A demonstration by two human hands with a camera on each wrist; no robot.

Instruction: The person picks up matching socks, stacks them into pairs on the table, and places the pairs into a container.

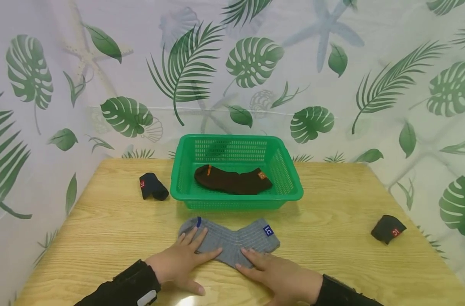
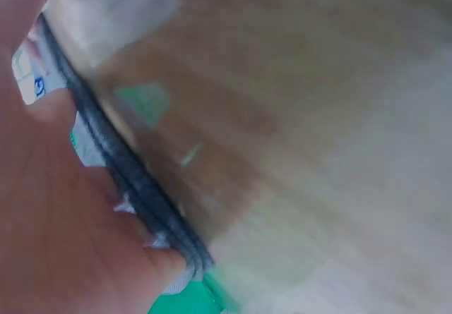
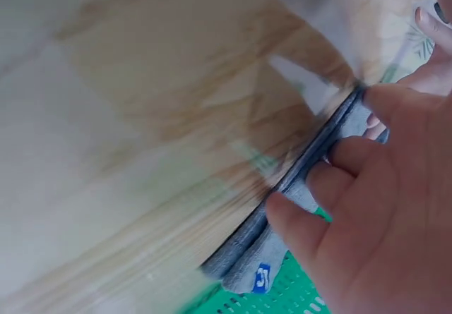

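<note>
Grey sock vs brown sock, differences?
- Place: grey sock lies on the table; brown sock lies in the green basket.
- Color: grey sock has a blue label; brown sock an orange one.
- Contact: left hand and right hand touch the grey sock, not the brown sock.
Shared: label at the right end in the head view.

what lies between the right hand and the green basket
In the head view, the grey sock, touched by the right hand, lies there, then bare table up to the green basket.
</note>
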